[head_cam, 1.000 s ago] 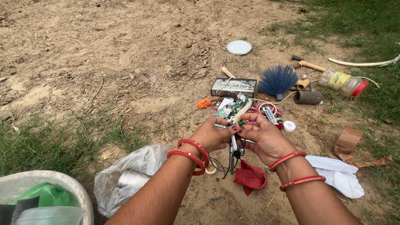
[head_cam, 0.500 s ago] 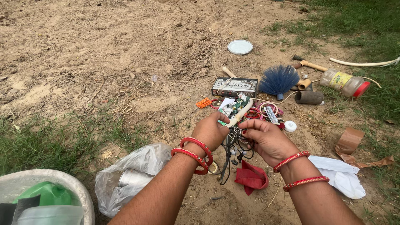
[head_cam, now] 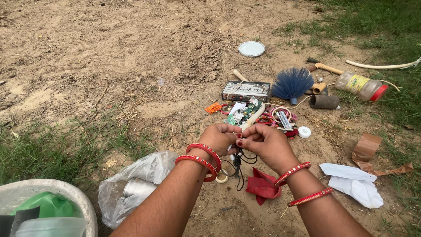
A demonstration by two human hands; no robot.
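From the head view, the left hand point(head_cam: 218, 138) and right hand point(head_cam: 265, 143) met over the sandy ground point(head_cam: 109, 52), fingertips pinching a small part with black wires point(head_cam: 239, 163) dangling beneath; a red cloth point(head_cam: 262, 186) lay just below; a blue brush point(head_cam: 291, 83) and black box point(head_cam: 245, 91) sat beyond.

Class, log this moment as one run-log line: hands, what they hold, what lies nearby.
left hand: pinching black wires | right hand: pinching same wires | below: red cloth | ahead: blue brush
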